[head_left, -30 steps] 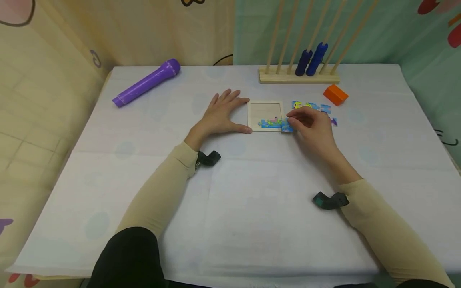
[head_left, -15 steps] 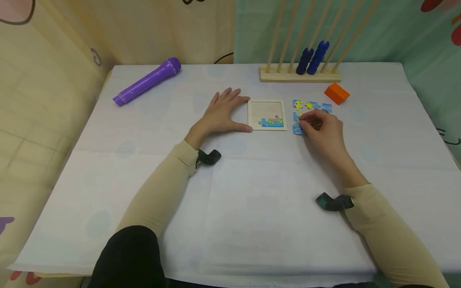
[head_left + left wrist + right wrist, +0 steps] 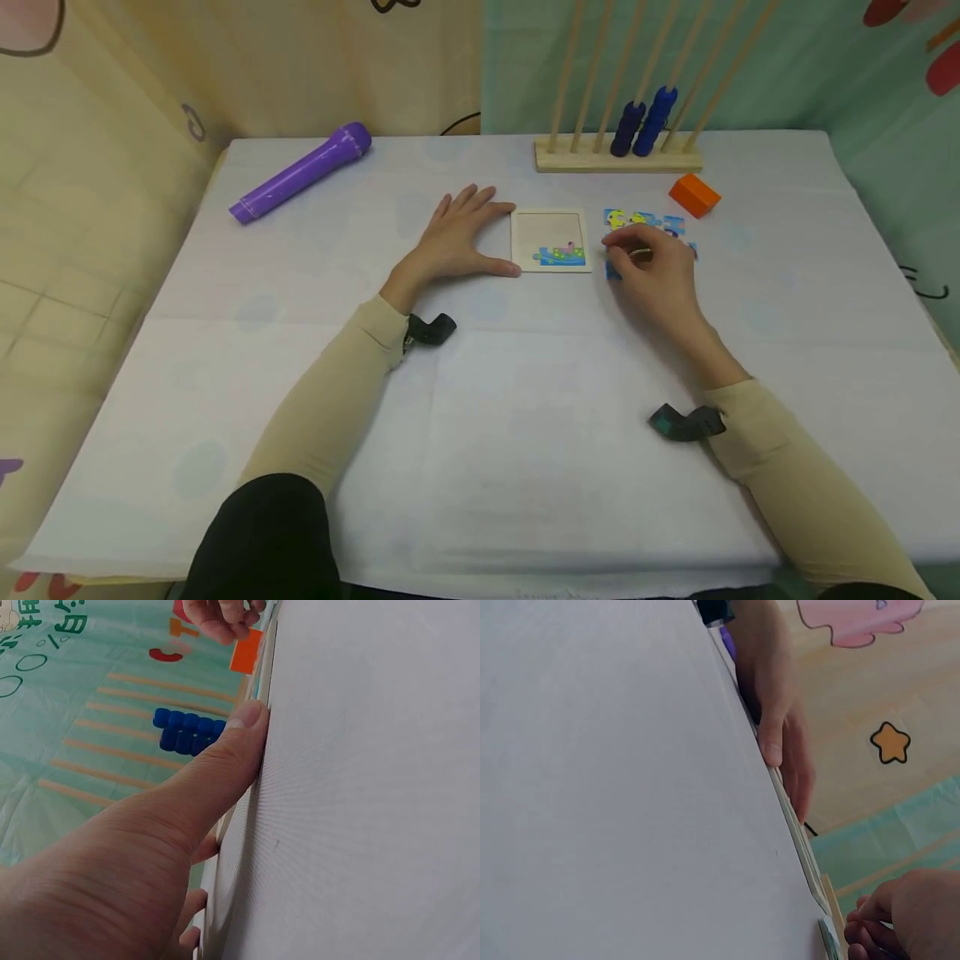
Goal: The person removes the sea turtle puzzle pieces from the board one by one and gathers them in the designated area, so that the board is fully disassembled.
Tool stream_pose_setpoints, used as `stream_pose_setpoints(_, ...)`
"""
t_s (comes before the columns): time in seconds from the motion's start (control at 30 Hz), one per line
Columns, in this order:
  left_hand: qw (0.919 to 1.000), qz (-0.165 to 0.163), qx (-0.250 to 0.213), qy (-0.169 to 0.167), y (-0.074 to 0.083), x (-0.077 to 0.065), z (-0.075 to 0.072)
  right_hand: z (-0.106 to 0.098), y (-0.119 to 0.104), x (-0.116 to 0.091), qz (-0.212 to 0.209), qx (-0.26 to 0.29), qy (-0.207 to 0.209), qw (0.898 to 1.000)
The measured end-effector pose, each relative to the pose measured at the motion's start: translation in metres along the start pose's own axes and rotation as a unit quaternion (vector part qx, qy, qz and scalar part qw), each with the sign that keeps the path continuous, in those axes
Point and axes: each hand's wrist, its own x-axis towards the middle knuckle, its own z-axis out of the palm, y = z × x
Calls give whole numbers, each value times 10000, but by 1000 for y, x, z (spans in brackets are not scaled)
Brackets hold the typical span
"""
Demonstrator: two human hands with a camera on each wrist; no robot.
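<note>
A small square wooden puzzle tray (image 3: 589,242) lies flat in the head view, with joined blue and green puzzle pieces (image 3: 557,257) along its lower right. My left hand (image 3: 453,237) lies spread to its left, thumb and forefinger touching that side. Right of the tray are several loose puzzle pieces (image 3: 641,218). My right hand (image 3: 656,271) is over them, fingers curled, and seems to pinch a puzzle piece largely hidden by the fingertips. A blue piece corner (image 3: 612,272) shows below the thumb. In the right wrist view the right hand's fingertips (image 3: 855,930) are bent close together.
A purple toy microphone (image 3: 300,173) lies at the back left of the white-covered table (image 3: 495,433). Along the back right stands a wooden bead rack (image 3: 618,158) with tall rods and blue beads. An orange block (image 3: 694,196) sits in front of it.
My right hand has drawn back from the tray's right edge, taking a blue piece off it to the loose pieces, then shifted slightly left. The left hand has stayed against the tray.
</note>
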Motion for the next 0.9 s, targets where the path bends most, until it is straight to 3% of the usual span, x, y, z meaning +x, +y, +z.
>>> stream_pose_setpoints(0.5,10000,44,2,50,-2,-1,3,43,-26,22,-721,455,-931,9920)
stream_pose_setpoints(0.9,10000,75,-8,14,-1,0,2,50,-19,19,-812,350,-1000,9911)
